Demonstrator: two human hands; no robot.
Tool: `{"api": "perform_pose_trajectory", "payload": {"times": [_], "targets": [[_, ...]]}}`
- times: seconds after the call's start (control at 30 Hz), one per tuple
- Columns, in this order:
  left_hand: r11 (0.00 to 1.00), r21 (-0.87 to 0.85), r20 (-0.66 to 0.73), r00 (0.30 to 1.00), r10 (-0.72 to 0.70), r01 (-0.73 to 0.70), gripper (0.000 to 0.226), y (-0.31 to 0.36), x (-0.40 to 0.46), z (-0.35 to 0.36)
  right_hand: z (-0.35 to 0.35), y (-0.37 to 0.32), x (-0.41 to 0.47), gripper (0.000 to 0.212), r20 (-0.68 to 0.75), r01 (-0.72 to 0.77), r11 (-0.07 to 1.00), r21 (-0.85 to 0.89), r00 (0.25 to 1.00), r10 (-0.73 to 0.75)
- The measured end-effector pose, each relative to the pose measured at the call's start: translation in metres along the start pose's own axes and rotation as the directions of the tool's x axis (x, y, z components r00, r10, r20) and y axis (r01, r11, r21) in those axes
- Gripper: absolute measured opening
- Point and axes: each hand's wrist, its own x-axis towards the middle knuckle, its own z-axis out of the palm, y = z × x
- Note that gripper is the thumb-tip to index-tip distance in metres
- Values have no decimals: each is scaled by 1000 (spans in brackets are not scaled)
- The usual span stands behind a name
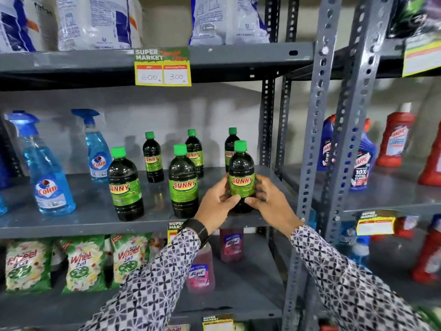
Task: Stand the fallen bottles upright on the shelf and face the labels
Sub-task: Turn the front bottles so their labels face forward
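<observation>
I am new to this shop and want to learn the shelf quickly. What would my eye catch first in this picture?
First, the dark bottle with a green cap at the front right of the middle shelf, held upright between the left hand and right hand, label facing out. Five more like it stand to its left and behind. Above hangs a yellow price tag.

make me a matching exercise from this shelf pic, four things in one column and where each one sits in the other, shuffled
Things:
1. Sunny bottle between both hands
2. Colin spray bottle
3. Wheel packets
4. price tag marked 600 and 300

Places:
A. shelf below the Sunny bottles, left side
B. edge of the shelf above the Sunny bottles
C. right end of the middle shelf, near its front edge
D. left part of the middle shelf

Pairs: 1-C, 2-D, 3-A, 4-B
</observation>
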Motion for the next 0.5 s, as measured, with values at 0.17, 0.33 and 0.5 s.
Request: {"api": "perform_pose_trajectory", "payload": {"times": [0.17,0.33,0.5], "targets": [[999,-24,-67,997,29,-30,75,-13,1,-1,5,3,-5,74,-14,14,1000,16,1000,-14],[999,-39,-69,997,32,-34,75,-17,2,0,7,2,-7,77,-20,18,1000,22,1000,-17],[999,-37,-67,998,14,-16,75,-17,1,1,8,-1,-10,76,-24,0,1000,17,1000,0]]}}
